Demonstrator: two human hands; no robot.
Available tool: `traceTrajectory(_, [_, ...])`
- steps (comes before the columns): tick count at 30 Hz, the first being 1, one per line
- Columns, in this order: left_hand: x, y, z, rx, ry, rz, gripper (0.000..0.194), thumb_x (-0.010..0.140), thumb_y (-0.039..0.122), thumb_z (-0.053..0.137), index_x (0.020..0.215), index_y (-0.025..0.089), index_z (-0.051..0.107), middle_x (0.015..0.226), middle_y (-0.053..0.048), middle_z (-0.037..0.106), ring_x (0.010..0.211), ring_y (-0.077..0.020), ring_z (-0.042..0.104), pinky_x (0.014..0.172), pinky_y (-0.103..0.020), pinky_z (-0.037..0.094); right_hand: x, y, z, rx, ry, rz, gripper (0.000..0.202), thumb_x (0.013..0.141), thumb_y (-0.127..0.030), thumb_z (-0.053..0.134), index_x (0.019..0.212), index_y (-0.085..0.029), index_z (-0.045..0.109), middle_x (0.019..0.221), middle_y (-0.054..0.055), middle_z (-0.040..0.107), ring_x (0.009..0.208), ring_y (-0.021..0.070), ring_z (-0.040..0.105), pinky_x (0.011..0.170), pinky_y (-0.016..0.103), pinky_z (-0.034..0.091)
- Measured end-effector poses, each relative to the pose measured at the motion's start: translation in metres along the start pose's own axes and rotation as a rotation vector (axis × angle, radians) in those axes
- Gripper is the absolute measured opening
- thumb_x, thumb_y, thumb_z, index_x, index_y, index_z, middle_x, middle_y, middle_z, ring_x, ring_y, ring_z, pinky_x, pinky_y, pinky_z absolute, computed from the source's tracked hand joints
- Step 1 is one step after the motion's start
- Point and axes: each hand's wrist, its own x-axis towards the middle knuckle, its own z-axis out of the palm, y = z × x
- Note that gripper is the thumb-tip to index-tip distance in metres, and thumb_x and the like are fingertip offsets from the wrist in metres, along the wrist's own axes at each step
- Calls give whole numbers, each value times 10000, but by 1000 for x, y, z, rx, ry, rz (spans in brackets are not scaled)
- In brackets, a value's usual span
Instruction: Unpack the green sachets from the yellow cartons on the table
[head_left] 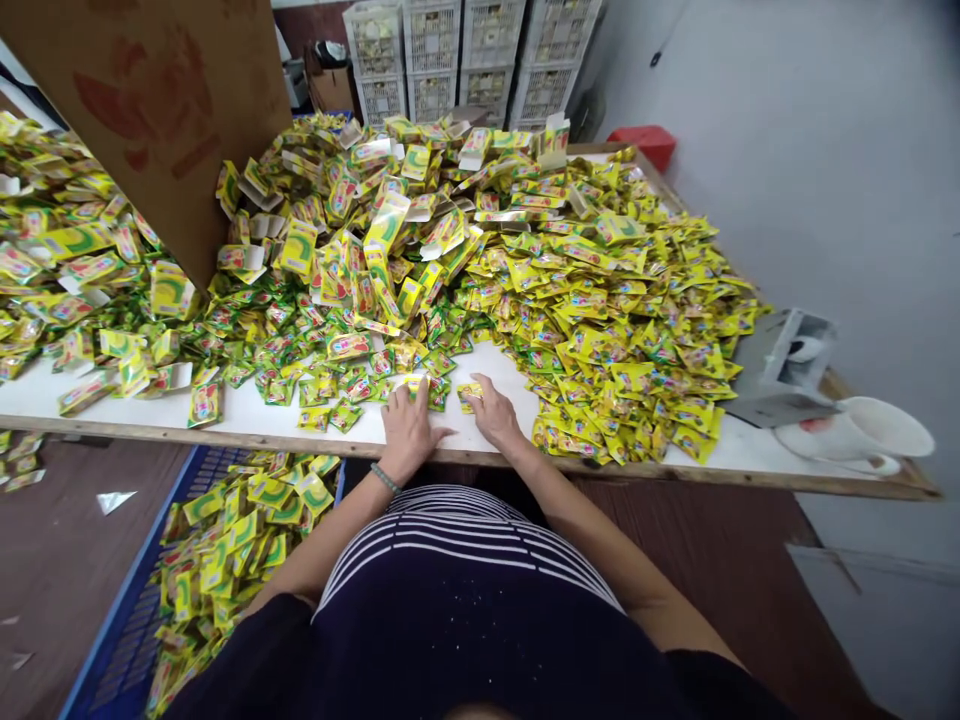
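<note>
My left hand, with a beaded bracelet at the wrist, lies at the front of the white table. Its fingers are apart and the fingertips rest on a small yellow packet by the pile's front edge. To its right, my right hand has thumb and fingers closed on another small yellow packet. Green and yellow packets and small yellow boxes are heaped beyond my hands. A large heap of yellow packets lies to the right.
A blue basket of small boxes stands below the table at left. A large cardboard sheet rises at back left. At right are a grey metal box and a white mug. White crates stand behind.
</note>
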Motion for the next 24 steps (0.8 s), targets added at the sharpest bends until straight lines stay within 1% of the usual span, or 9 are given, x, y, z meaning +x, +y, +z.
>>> traceTrajectory(3, [3, -7, -4, 71, -51, 1, 647, 895, 330, 585, 1466, 77, 417, 1148, -251, 585, 1088, -377, 548, 894, -468, 436, 3, 4, -4, 14, 2, 84, 441, 892, -333, 503, 1291, -147, 519, 915, 113, 733, 807, 273, 684, 733, 357, 502])
traceTrajectory(6, [11, -28, -11, 30, -27, -65, 444, 934, 200, 436, 1349, 74, 533, 1083, -236, 629, 1004, -330, 604, 859, -433, 455, 4, 8, -10, 98, 9, 118, 325, 861, -405, 547, 1115, -207, 582, 858, 67, 707, 776, 253, 663, 734, 348, 492])
traceTrajectory(9, [16, -45, -18, -131, -8, -86, 369, 919, 282, 511, 1242, 137, 615, 1069, -183, 680, 957, -296, 639, 828, -397, 472, 5, 3, -16, 312, 21, 126, 333, 854, -549, 530, 953, -234, 579, 788, 31, 664, 734, 221, 627, 681, 323, 494])
traceTrajectory(11, [17, -48, -18, -328, -56, -63, 374, 879, 400, 598, 1162, 162, 663, 983, -129, 715, 895, -274, 653, 793, -368, 481, 8, -8, -22, 487, 34, 122, 419, 841, -627, 511, 929, -222, 566, 777, 26, 634, 703, 197, 595, 631, 300, 486])
traceTrajectory(13, [16, -45, -14, -600, -138, -52, 408, 829, 491, 652, 1073, 166, 692, 889, -86, 725, 822, -244, 655, 737, -334, 487, 14, -23, -28, 586, 48, 86, 452, 830, -647, 520, 919, -206, 569, 771, 14, 601, 673, 170, 552, 606, 278, 461])
traceTrajectory(16, [14, -38, -4, -1032, -218, -88, 490, 777, 545, 694, 1057, 142, 676, 895, -76, 731, 793, -210, 659, 696, -295, 490, 26, -41, -35, 509, 2, -22, 422, 819, -622, 566, 791, -202, 576, 672, -27, 506, 621, 134, 454, 588, 256, 386])
traceTrajectory(18, [15, -36, 2, -1194, -229, -139, 539, 737, 561, 728, 1043, 122, 665, 888, -81, 729, 767, -196, 657, 679, -284, 487, 34, -45, -37, 437, -85, -66, 449, 804, -626, 588, 662, -203, 531, 603, -45, 424, 592, 120, 389, 566, 253, 330])
traceTrajectory(20, [16, -36, 5, -1217, -216, -158, 547, 712, 561, 751, 1018, 117, 668, 849, -67, 720, 726, -176, 639, 657, -269, 472, 40, -45, -36, 413, -171, -78, 472, 799, -625, 598, 611, -199, 514, 586, -45, 406, 584, 117, 370, 558, 256, 302])
traceTrajectory(24, [19, -36, 9, -1097, -181, -105, 478, 723, 524, 758, 994, 135, 696, 805, -31, 699, 708, -155, 606, 624, -245, 438, 48, -45, -30, 322, -225, -135, 341, 818, -492, 646, 680, -180, 647, 683, -7, 539, 647, 136, 469, 610, 268, 336])
